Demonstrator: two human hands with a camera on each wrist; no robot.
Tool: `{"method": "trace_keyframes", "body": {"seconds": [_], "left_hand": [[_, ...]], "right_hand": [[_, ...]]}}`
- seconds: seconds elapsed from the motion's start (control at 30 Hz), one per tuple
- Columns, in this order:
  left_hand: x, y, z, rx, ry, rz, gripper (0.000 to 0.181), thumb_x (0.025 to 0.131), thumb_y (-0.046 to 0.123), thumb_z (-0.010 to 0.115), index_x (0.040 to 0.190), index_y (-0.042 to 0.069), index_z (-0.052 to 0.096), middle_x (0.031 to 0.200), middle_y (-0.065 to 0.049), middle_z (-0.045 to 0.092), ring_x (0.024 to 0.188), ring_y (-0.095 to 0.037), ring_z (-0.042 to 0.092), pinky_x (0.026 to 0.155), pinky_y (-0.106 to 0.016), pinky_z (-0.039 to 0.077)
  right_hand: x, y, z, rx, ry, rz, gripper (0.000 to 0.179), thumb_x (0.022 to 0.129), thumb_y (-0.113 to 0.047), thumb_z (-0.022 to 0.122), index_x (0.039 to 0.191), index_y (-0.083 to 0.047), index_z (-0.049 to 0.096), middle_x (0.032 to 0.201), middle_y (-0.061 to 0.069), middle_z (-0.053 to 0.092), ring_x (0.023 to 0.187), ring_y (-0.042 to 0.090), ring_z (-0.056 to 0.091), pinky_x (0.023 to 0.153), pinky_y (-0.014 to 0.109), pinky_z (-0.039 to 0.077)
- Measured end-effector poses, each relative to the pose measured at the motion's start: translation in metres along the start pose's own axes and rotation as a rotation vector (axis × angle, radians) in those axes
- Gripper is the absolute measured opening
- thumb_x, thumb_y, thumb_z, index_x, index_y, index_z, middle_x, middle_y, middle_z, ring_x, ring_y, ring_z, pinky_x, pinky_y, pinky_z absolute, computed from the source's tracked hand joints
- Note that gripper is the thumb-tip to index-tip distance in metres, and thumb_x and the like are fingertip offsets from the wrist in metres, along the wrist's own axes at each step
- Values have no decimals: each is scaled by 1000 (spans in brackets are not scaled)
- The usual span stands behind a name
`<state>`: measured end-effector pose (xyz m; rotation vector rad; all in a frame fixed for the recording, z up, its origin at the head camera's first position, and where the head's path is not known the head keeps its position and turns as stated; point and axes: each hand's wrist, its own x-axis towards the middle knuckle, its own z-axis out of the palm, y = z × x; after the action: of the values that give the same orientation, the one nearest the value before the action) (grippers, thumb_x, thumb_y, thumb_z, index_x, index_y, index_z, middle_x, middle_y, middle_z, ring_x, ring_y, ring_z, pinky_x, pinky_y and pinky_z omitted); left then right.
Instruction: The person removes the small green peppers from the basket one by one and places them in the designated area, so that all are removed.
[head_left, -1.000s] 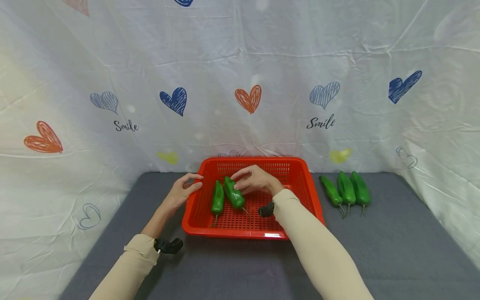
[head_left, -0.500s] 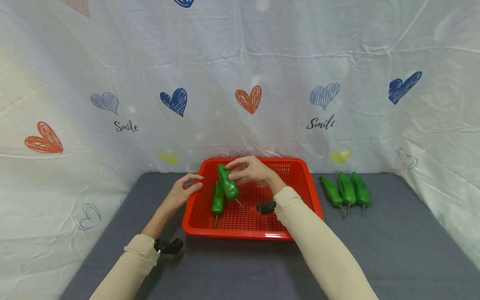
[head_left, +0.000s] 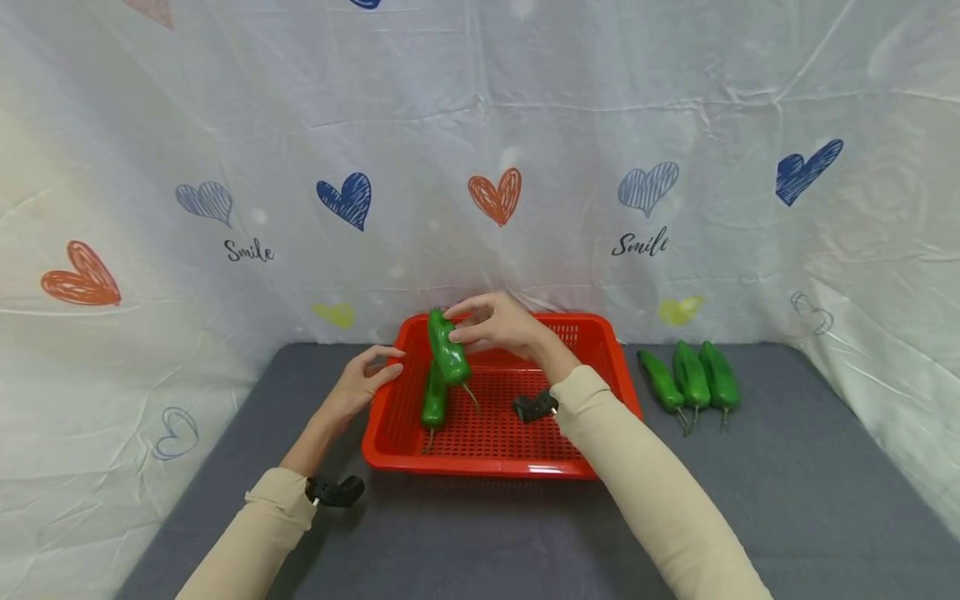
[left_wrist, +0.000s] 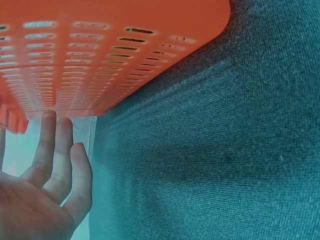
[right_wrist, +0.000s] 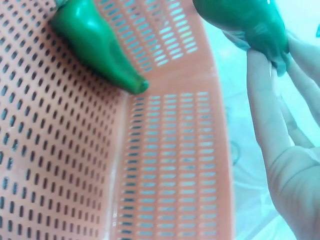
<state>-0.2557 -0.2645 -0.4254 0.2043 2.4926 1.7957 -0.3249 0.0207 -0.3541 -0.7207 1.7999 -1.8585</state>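
Note:
In the head view my right hand (head_left: 504,327) pinches a green chili pepper (head_left: 450,354) by its upper part. The pepper hangs tilted above the red basket (head_left: 517,468), stem end down. The right wrist view shows this held pepper (right_wrist: 245,20) at the fingertips, above the basket rim. A second green chili pepper (head_left: 433,408) lies on the basket floor on the left, partly behind the held one. My left hand (head_left: 354,387) touches the basket's left rim with loosely bent fingers. In the left wrist view its fingers (left_wrist: 62,155) are outside the slotted basket wall (left_wrist: 100,60).
Three green chili peppers (head_left: 692,379) lie side by side on the grey tablecloth (head_left: 780,492), right of the basket. A white curtain (head_left: 420,108) printed with hearts hangs behind the table, close to the basket's back rim.
My right hand has lifted the pepper off the basket floor and brought it up and slightly left. The left hand has stayed at the rim.

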Motion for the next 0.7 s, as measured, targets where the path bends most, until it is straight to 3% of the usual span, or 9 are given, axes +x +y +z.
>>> {"method": "trace_keyframes", "body": {"seconds": [0.33, 0.7], "left_hand": [[-1, 1, 0, 7, 2, 0, 38, 104, 20, 63, 137, 2, 56, 132, -27, 57, 105, -35, 66, 76, -42, 59], [0, 1, 1, 7, 4, 2, 38, 104, 19, 64, 137, 3, 56, 135, -26, 54, 110, -36, 63, 76, -40, 58]], "right_hand": [[-12, -17, -6, -58, 32, -10, 35, 88, 3, 78, 122, 1, 71, 114, 22, 65, 96, 32, 68, 82, 47, 57], [-32, -27, -26, -68, 57, -19, 36, 90, 5, 75, 125, 5, 68, 120, 23, 64, 99, 35, 68, 86, 52, 55]]}}
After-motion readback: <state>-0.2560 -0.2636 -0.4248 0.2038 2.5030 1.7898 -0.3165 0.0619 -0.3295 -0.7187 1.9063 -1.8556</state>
